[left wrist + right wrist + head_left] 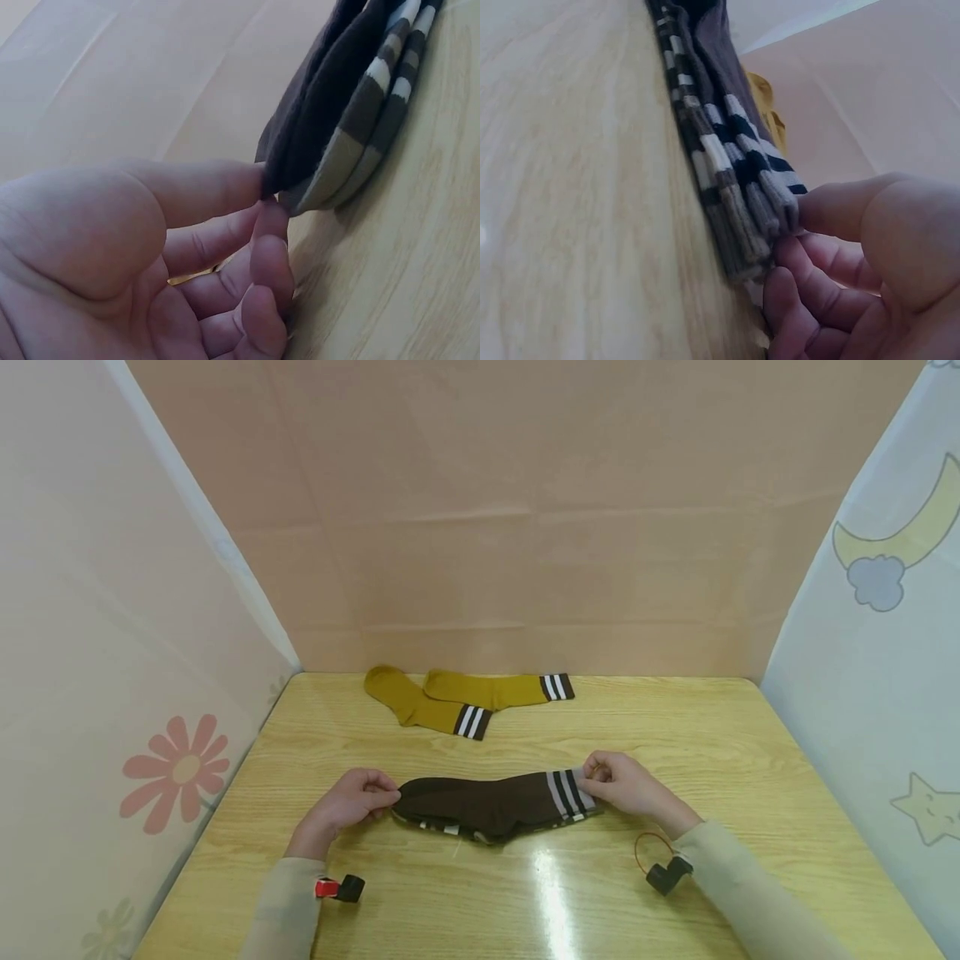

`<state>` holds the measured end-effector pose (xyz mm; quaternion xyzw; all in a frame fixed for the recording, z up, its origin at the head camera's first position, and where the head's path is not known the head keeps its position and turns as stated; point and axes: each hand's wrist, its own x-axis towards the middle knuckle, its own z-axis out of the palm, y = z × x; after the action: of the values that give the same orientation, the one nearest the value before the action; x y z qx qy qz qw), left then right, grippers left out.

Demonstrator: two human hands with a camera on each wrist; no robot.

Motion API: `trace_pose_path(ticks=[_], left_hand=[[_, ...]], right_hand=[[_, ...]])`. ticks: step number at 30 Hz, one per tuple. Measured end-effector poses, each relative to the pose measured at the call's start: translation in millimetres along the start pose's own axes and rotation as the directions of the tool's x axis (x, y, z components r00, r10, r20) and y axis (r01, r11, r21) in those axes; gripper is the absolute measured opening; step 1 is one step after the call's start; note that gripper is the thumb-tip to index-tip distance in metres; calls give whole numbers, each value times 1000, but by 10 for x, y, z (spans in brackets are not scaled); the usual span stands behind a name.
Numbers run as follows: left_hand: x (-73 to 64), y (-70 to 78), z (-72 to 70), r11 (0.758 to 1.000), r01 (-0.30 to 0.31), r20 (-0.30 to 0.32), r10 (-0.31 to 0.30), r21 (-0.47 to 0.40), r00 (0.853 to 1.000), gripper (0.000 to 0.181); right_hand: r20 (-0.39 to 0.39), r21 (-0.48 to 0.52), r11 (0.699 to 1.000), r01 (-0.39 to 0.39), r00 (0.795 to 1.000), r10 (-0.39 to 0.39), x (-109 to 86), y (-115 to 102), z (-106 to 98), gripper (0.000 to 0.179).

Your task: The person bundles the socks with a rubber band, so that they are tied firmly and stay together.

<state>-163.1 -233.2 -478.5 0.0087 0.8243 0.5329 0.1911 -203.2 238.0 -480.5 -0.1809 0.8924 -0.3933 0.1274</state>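
A stack of socks lies lengthwise between the two hands. On top is a dark brown sock [480,802] with a grey cuff and black stripes. Beneath it, patterned socks [360,127] in brown, white and tan show along the near edge. My left hand [363,797] pinches the toe end between thumb and fingers; in the left wrist view the dark layers meet at the thumb tip. At the other end my right hand [622,783] holds the striped cuffs [761,180], thumb on top and fingers curled below. How many layers each hand grips is partly hidden.
Two mustard socks, one nearer [420,706] and one farther [487,690], with striped dark cuffs, lie overlapping at the back of the wooden table [675,727]. Cloth walls stand behind and on both sides. Small black cameras [351,888] hang at the wrists.
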Motion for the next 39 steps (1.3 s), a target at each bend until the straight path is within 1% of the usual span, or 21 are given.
trace_pose_path(ticks=[4,8,12,14,18,22,26,29,35,39], left_hand=[[15,8,1,1000,9,-13,-9,9,1000,19],[42,16,9,1000,1,-30,0,25,1000,21],[100,20,15,999,-13,-47,14,40,999,22],[140,24,8,999,-17,-60,20,47,998,21],[222,56,-38,996,-42,-84,49,81,995,23],[313,95,-106,993,-46,-115,59,110,992,25],[413,133,-175,992,-41,-134,57,117,989,25],[500,145,-227,989,-25,-155,48,145,987,25],[672,152,-327,969,9,-210,44,246,977,29],[784,157,-347,963,17,-225,45,269,973,30]], right_hand=[[-30,-8,1000,-19,999,18,12,-20,-18,19],[-75,-26,999,-28,997,26,43,-23,-26,21],[-122,-32,999,-18,992,14,94,-27,-25,20],[-140,-34,999,3,990,-7,129,-37,-28,18],[-176,-41,999,14,984,-21,212,-94,-39,13],[-173,-51,998,22,984,-31,286,-181,-56,12],[-156,-55,998,38,987,-46,347,-264,-59,14],[-145,-58,997,50,988,-58,413,-309,-35,15],[-124,-89,991,99,986,-110,573,-414,55,15],[-113,-109,986,129,984,-141,690,-499,109,15]])
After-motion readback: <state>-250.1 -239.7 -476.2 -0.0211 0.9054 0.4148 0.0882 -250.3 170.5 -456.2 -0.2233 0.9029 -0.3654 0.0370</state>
